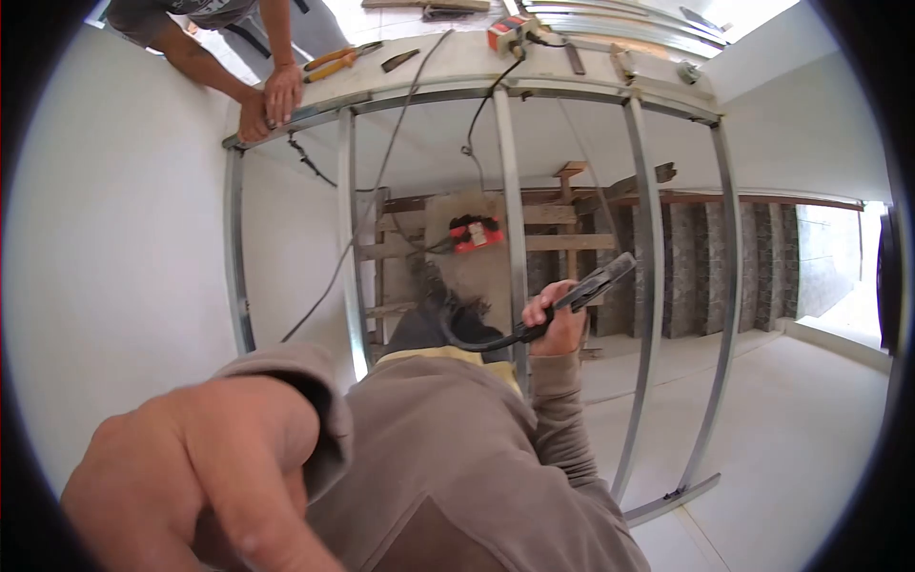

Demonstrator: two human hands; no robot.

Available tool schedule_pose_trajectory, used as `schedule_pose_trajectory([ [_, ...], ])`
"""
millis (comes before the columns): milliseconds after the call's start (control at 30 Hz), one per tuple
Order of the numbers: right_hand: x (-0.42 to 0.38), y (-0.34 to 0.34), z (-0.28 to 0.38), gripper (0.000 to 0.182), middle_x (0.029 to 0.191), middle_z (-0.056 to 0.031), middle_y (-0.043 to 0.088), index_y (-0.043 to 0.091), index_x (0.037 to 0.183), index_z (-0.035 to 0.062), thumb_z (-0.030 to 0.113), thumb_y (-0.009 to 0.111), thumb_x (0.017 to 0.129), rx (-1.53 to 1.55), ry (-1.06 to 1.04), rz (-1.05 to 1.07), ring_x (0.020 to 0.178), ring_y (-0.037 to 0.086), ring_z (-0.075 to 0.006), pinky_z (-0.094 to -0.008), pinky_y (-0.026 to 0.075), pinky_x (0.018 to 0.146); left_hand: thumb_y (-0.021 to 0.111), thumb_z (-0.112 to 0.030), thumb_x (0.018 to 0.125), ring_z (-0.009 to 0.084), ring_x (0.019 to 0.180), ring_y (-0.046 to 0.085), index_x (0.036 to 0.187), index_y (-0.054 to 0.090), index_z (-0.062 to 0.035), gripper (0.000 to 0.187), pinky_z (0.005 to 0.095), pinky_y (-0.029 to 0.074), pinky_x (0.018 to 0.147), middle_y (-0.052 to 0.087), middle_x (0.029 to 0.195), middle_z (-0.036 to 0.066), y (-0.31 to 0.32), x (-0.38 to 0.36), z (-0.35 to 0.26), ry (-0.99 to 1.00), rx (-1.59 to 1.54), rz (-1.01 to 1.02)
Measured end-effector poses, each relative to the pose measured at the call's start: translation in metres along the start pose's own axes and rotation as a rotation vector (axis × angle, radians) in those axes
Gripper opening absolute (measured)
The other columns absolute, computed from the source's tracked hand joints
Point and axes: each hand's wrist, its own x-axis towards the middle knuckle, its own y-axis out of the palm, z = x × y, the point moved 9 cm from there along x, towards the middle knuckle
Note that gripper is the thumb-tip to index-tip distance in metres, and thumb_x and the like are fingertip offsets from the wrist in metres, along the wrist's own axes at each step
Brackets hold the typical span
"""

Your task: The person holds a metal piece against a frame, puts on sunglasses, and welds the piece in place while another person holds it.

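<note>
My right hand (556, 324) is closed round the handle of a black electrode holder (596, 283), its jaws pointing up and right. A black cable runs from the handle down to the left. My left hand (191, 467) is large and near the camera at the lower left; its fingers curl downward and their tips are out of sight, so what it holds, if anything, is hidden. In front of me stands a metal frame (510, 191) of upright bars joined to a top rail.
A co-worker's hands (276, 100) press on the frame's top left corner. Orange-handled pliers (331, 64) and a red-and-white box (508, 34) lie on the ledge (429, 71). Below are a red machine (475, 234), wooden planks (572, 242) and stairs (720, 267).
</note>
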Motion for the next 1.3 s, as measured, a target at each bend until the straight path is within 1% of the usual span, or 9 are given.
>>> schedule_pose_trajectory([
  [167, -0.003, -0.01, 0.002, 0.021, 0.073, -0.0053, 0.05, 0.048, 0.098, 0.0097, 0.018, 0.066, 0.092, 0.015, -0.004, 0.006, 0.052, 0.047, -0.015, -0.0309, 0.041, 0.046, 0.063, 0.005, 0.083, 0.0179, 0.092, 0.064, 0.098, 0.066, -0.0012, 0.016, 0.0308, 0.062, 0.08, 0.062, 0.101, 0.007, 0.024, 0.034, 0.03, -0.127, -0.121, -0.213],
  [333, -0.005, -0.015, 0.008, 0.018, 0.072, -0.0048, 0.049, 0.048, 0.098, 0.0102, 0.019, 0.063, 0.094, 0.012, -0.002, -0.058, 0.052, 0.047, -0.0145, -0.0304, 0.041, 0.046, 0.061, 0.002, 0.086, 0.0158, 0.093, 0.063, 0.102, 0.064, -0.0028, 0.018, 0.0315, 0.061, 0.082, 0.061, 0.104, 0.005, 0.027, 0.032, 0.023, -0.064, -0.085, -0.161],
  [633, -0.007, -0.029, 0.005, 0.02, 0.07, -0.0029, 0.047, 0.049, 0.097, 0.0121, 0.025, 0.064, 0.094, -0.01, -0.013, -0.047, 0.051, 0.046, -0.0139, -0.03, 0.041, 0.046, 0.054, -0.014, 0.095, 0.0175, 0.087, 0.062, 0.125, 0.053, -0.0032, 0.032, 0.0322, 0.054, 0.08, 0.058, 0.107, 0.008, 0.007, 0.004, 0.072, -0.287, 0.041, -0.1],
  [700, -0.006, -0.031, 0.002, 0.02, 0.07, -0.0018, 0.046, 0.049, 0.096, 0.0127, 0.026, 0.064, 0.094, 0.015, 0.017, -0.05, 0.051, 0.045, -0.0131, -0.0298, 0.041, 0.045, 0.053, -0.018, 0.098, 0.0179, 0.086, 0.062, 0.131, 0.051, -0.0033, 0.036, 0.0323, 0.052, 0.08, 0.058, 0.107, 0.008, -0.034, -0.049, 0.14, -0.639, 0.1, -0.33],
  [767, -0.004, -0.03, 0.001, 0.021, 0.069, -0.0006, 0.046, 0.048, 0.094, 0.0132, 0.028, 0.063, 0.095, -0.016, 0.022, -0.097, 0.05, 0.044, -0.0121, -0.0295, 0.04, 0.045, 0.059, -0.021, 0.097, 0.0174, 0.086, 0.062, 0.133, 0.047, -0.0039, 0.042, 0.0334, 0.054, 0.08, 0.057, 0.106, 0.007, -0.093, -0.194, 0.243, -1.143, -0.276, -1.0],
  [833, -0.006, -0.03, 0.003, 0.022, 0.07, 0.0007, 0.044, 0.047, 0.093, 0.0149, 0.031, 0.061, 0.096, -0.077, 0.024, -0.094, 0.051, 0.044, -0.0104, -0.0284, 0.041, 0.046, 0.075, -0.029, 0.085, 0.0175, 0.072, 0.061, 0.11, 0.053, -0.0098, 0.039, 0.0351, 0.056, 0.072, 0.059, 0.089, 0.005, -0.161, -0.358, 0.323, -1.373, -0.667, -1.505],
  [1000, -0.006, -0.03, 0.016, 0.023, 0.071, 0.0, 0.047, 0.047, 0.089, 0.0134, 0.03, 0.061, 0.096, -0.133, -0.024, -0.161, 0.051, 0.046, -0.0108, -0.0288, 0.042, 0.045, 0.059, -0.035, 0.096, 0.0166, 0.076, 0.058, 0.11, 0.057, -0.0151, 0.025, 0.0322, 0.051, 0.069, 0.059, 0.084, 0.002, -0.299, -0.405, 0.336, -0.708, -0.261, -2.011],
  [1100, -0.01, -0.044, 0.018, 0.02, 0.07, -0.0001, 0.048, 0.05, 0.093, 0.0136, 0.029, 0.062, 0.096, -0.127, -0.062, -0.182, 0.051, 0.047, -0.0112, -0.0283, 0.042, 0.044, 0.064, -0.037, 0.093, 0.0168, 0.063, 0.057, 0.102, 0.058, -0.0153, 0.024, 0.0338, 0.051, 0.067, 0.058, 0.078, 0.0, -0.361, -0.383, 0.339, -0.493, -0.174, -1.862],
  [1300, -0.017, -0.047, 0.016, 0.023, 0.068, -0.0006, 0.047, 0.048, 0.089, 0.0132, 0.031, 0.061, 0.096, -0.114, -0.059, -0.228, 0.05, 0.046, -0.0115, -0.0288, 0.042, 0.043, 0.055, -0.025, 0.099, 0.0142, 0.08, 0.063, 0.101, 0.058, -0.0099, 0.016, 0.0288, 0.056, 0.065, 0.062, 0.089, 0.001, -0.46, -0.28, 0.283, -0.339, -0.006, -1.486],
])
